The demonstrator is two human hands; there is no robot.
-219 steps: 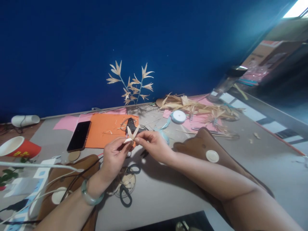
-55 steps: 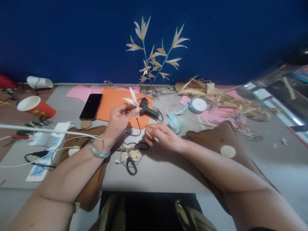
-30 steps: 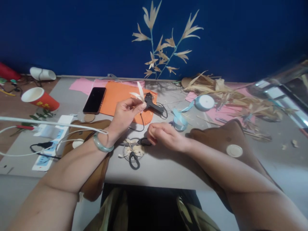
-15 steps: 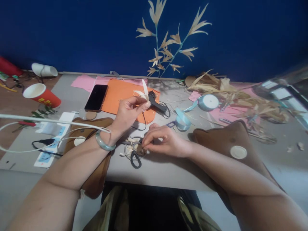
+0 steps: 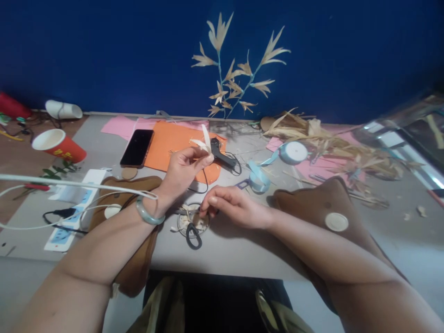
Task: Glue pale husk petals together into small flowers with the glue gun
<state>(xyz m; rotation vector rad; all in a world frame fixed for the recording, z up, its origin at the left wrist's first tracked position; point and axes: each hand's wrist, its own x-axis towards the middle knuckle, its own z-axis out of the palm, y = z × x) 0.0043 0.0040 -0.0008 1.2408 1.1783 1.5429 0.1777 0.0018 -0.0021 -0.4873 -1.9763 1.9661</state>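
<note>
My left hand (image 5: 182, 173) pinches a pale dried-husk flower (image 5: 206, 139) at its base, the strips pointing up. My right hand (image 5: 236, 206) is lower and to the right, with its fingertips drawn together over a small round dish (image 5: 179, 225) of pale scraps. Whether anything is between those fingertips I cannot make out. Black-handled scissors (image 5: 193, 238) lie across the dish, partly hidden by the right fingers. Just beyond the left fingertips lies a black glue gun (image 5: 224, 159) on an orange sheet (image 5: 159, 148).
A phone (image 5: 137, 148), a red paper cup (image 5: 65, 148) and a power strip (image 5: 65, 226) are on the left. Blue ribbon (image 5: 258, 179), a ribbon spool (image 5: 294, 152) and dried husks (image 5: 312, 129) lie right. Brown cushions (image 5: 312, 208) flank the workspace. A husk-flowered branch (image 5: 248, 83) stands behind.
The whole view has shifted slightly. My right fingers have drawn closer together over the dish. My left hand still pinches the husk flower in nearly the same place.
</note>
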